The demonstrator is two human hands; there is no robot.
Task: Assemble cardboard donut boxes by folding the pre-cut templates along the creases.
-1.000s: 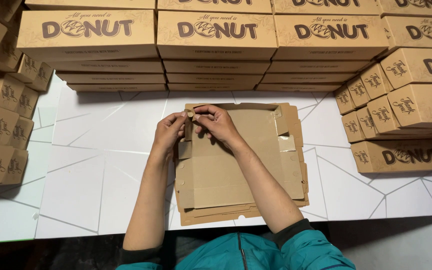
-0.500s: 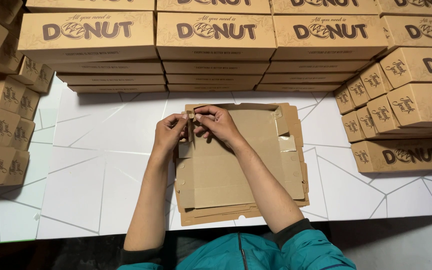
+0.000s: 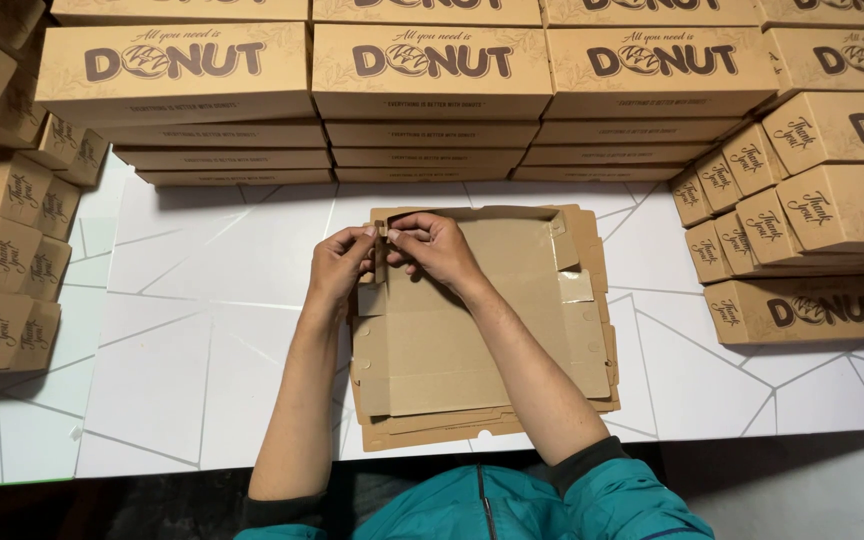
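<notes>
Currently your left hand and right hand both pinch a small corner tab of the flat cardboard box blank. It lies on the white table, finished boxes stacked behind.

Both bare forearms reach away from the body and converge toward the far middle of the scene. The left hand lies palm down, wrist straight, its fingers curled forward and its thumb and forefinger pinched together at the tips. The right hand comes in at a slant from the near right, its wrist bent leftward, with thumb and forefinger likewise pinched and the other fingers folded loosely behind. The two pinches sit just beside each other, fingertips almost touching. The left forearm runs nearly straight up from the near edge; the right one crosses diagonally. Teal sleeves are pushed up at both elbows.
</notes>
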